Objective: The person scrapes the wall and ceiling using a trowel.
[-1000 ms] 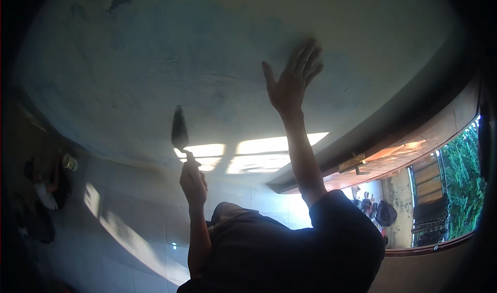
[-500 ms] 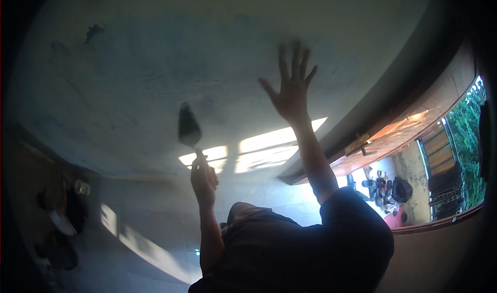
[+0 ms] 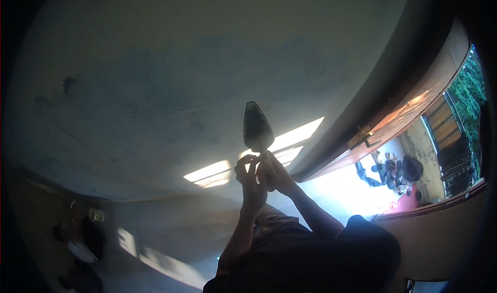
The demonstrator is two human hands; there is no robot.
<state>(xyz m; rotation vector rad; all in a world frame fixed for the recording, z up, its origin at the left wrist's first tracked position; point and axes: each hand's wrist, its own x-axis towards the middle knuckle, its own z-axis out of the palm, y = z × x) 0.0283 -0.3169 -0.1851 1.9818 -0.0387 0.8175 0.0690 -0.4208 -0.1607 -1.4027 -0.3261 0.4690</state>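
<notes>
Just below the middle of the view, the right hand [image 3: 276, 175] seems clamped on the handle of a leaf-shaped trowel [image 3: 257, 130], its grip together right under the blade. Close by at 8 o'clock, the left hand [image 3: 252, 185] curls its fingers at the same handle; I cannot tell whether that grip is clamped or only resting. The blade points to 12 o'clock, in front of a blotchy plaster wall [image 3: 155, 91], and whether it touches is unclear.

The step looks like resettling the trowel between 2 hands. To do it well, I would have 1 firm grasp secured before the other loosens, fingers kept below the blade's edges, and the wrist straight so that the tip does not swing into the plaster.

Farther out, sunlight patches [image 3: 209, 174] lie at 7 to 8 o'clock and could dazzle when judging the surface. At 3 o'clock stands a wooden door [image 3: 409, 109], worth keeping elbows off; at 8 o'clock, well apart, a bucket [image 3: 96, 214] sits beside another person [image 3: 83, 244].
</notes>
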